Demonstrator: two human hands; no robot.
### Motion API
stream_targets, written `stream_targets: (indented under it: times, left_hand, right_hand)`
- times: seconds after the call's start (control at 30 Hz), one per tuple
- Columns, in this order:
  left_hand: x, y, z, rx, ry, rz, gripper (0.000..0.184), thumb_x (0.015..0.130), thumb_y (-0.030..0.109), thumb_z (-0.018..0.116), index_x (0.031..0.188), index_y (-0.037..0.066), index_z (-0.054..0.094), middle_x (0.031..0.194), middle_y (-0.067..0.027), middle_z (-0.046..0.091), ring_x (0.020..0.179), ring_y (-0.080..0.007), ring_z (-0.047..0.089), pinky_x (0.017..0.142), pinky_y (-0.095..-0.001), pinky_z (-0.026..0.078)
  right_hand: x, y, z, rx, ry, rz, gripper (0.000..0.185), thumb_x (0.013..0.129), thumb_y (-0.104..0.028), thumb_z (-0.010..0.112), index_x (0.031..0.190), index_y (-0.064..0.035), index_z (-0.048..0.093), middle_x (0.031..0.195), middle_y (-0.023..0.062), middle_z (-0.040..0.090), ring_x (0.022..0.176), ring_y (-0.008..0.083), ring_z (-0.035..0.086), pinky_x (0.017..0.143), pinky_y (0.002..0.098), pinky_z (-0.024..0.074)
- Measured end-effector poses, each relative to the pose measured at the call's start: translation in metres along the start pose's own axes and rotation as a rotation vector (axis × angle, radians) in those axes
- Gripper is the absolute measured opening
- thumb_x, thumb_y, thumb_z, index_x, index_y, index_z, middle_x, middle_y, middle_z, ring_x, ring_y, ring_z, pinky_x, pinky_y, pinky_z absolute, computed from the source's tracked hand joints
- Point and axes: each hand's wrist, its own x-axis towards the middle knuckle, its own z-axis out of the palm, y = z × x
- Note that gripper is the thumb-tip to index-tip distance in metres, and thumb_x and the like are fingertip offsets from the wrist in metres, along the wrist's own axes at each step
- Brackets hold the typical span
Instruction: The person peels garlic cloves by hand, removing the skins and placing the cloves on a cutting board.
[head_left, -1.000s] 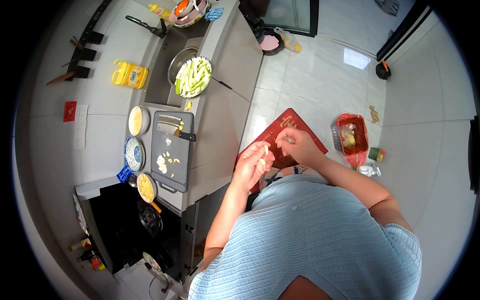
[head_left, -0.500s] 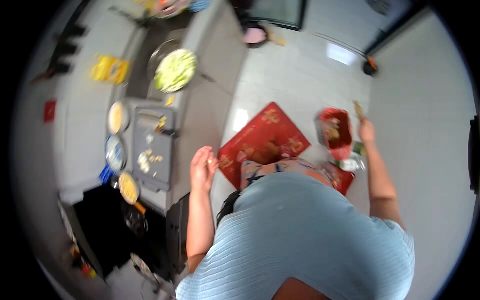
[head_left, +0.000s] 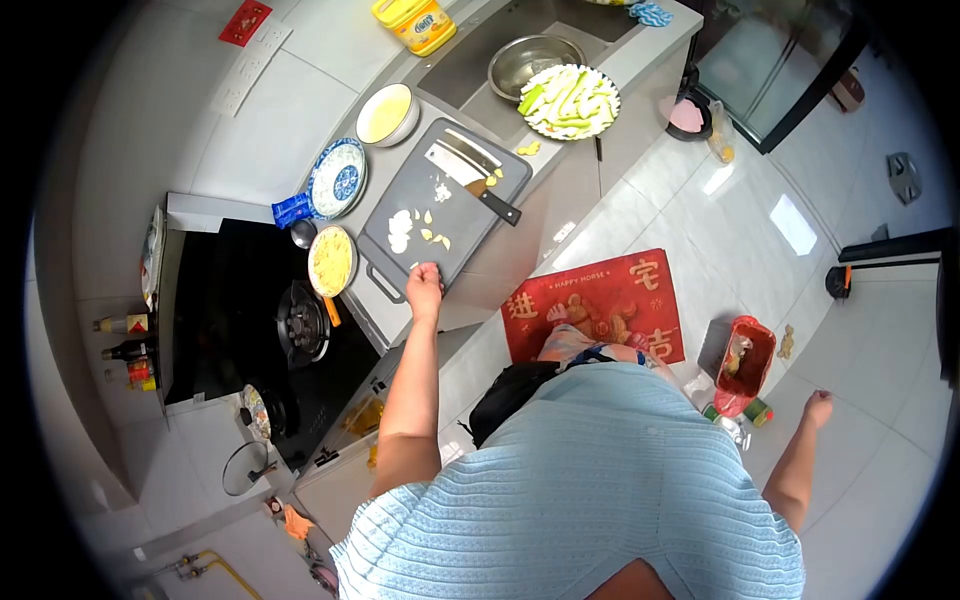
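Left hand is hovering at six o'clock on board; right hand far off at four; grips unclear. Cloves are lying seemingly peeled, uncut.

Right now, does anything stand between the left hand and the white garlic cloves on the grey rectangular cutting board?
Nothing visible does: between the left hand and the white garlic cloves, only bare grey board shows.

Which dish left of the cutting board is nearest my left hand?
The dish of yellow food; the blue-patterned dish and the deep bowl sit farther from your left hand.
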Motion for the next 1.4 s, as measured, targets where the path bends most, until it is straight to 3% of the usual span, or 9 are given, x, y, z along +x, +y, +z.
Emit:
stream_targets:
  times: [0.23,0.3,0.47,0.57,0.63,0.67,0.83,1.13,1.4]
  left_hand:
    - [0.035,0.019,0.024,0.374,0.015,0.272,0.021,0.077,0.014,0.068,0.093,0.001,0.062,0.065,-0.0035,0.057,0.06,-0.0148,0.056,0.058,-0.0306,0.045]
    - [0.038,0.024,0.027,0.535,-0.014,0.33,0.022,0.074,0.014,0.07,0.094,0.008,0.062,0.075,-0.0106,0.06,0.068,-0.027,0.058,0.064,-0.0373,0.046]
    - [0.052,0.019,0.025,0.491,-0.134,0.38,0.019,0.074,0.011,0.068,0.089,0.003,0.059,0.078,-0.0128,0.059,0.071,-0.0294,0.058,0.067,-0.0386,0.046]
    - [0.064,0.007,0.023,0.366,-0.114,0.568,0.016,0.075,0.011,0.069,0.083,0.002,0.058,0.066,-0.0053,0.058,0.057,-0.018,0.054,0.056,-0.0303,0.045]
    - [0.045,0.043,0.021,-0.045,-0.496,0.043,0.015,0.078,0.012,0.069,0.085,0.003,0.059,0.066,0.0,0.056,0.056,-0.008,0.051,0.053,-0.022,0.042]
    - [0.032,0.06,0.025,-0.096,-0.573,0.064,0.015,0.079,0.012,0.069,0.089,0.004,0.06,0.068,0.0025,0.055,0.058,-0.0025,0.049,0.053,-0.0163,0.04]
    - [-0.034,0.138,0.051,-0.152,-0.87,0.135,0.009,0.081,0.006,0.065,0.09,0.002,0.063,0.066,0.003,0.056,0.057,-0.0032,0.05,0.052,-0.0174,0.04]
    - [-0.12,0.174,0.095,-0.149,-0.981,0.382,0.017,0.084,0.008,0.062,0.097,-0.003,0.062,0.093,-0.0077,0.058,0.08,-0.0129,0.06,0.069,-0.0233,0.048]
    - [-0.216,0.198,0.167,-0.101,-0.719,0.547,0.013,0.08,0.012,0.064,0.086,0.001,0.063,0.081,-0.0091,0.059,0.074,-0.0176,0.059,0.067,-0.028,0.046]
  right_hand:
    - [-0.014,-0.023,-0.006,0.395,0.105,0.089,0.013,0.08,-0.015,0.058,0.091,-0.0082,0.059,0.08,0.0063,0.066,0.066,0.0182,0.062,0.06,0.0326,0.0493]
    - [-0.038,-0.058,-0.013,0.994,-0.06,0.413,0.012,0.082,-0.013,0.058,0.093,-0.009,0.058,0.076,0.0036,0.063,0.062,0.0129,0.06,0.053,0.027,0.0481]
    - [-0.115,-0.176,-0.03,1.165,-0.398,0.163,0.013,0.085,-0.007,0.056,0.097,-0.004,0.057,0.074,0.0041,0.061,0.059,0.0114,0.057,0.05,0.0221,0.0462]
    - [-0.213,-0.287,-0.068,1.244,-0.591,0.025,0.013,0.088,-0.008,0.054,0.099,-0.0015,0.058,0.076,0.0049,0.061,0.062,0.0117,0.057,0.057,0.0231,0.0479]
    - [-0.269,-0.341,-0.088,1.159,-0.77,-0.154,0.016,0.088,-0.007,0.054,0.101,-0.0012,0.06,0.081,0.0062,0.062,0.066,0.0119,0.058,0.062,0.0249,0.0499]
    - [-0.301,-0.37,-0.107,1.123,-0.837,-0.175,0.017,0.088,-0.006,0.052,0.102,-0.0005,0.061,0.084,0.0068,0.063,0.068,0.012,0.059,0.065,0.0249,0.0508]
    - [-0.398,-0.447,-0.152,1.15,-1.232,-0.444,0.017,0.088,-0.006,0.056,0.102,0.0008,0.061,0.085,0.006,0.065,0.071,0.011,0.061,0.067,0.0233,0.0506]
    - [-0.378,-0.426,-0.173,1.182,-1.306,-0.568,0.017,0.086,-0.009,0.062,0.1,0.0004,0.061,0.084,0.0031,0.064,0.068,0.0069,0.059,0.061,0.0189,0.0478]
    - [-0.281,-0.358,-0.158,1.233,-1.338,-0.624,0.016,0.089,-0.005,0.054,0.103,0.0012,0.062,0.086,0.0056,0.065,0.067,0.0096,0.059,0.062,0.0213,0.0496]
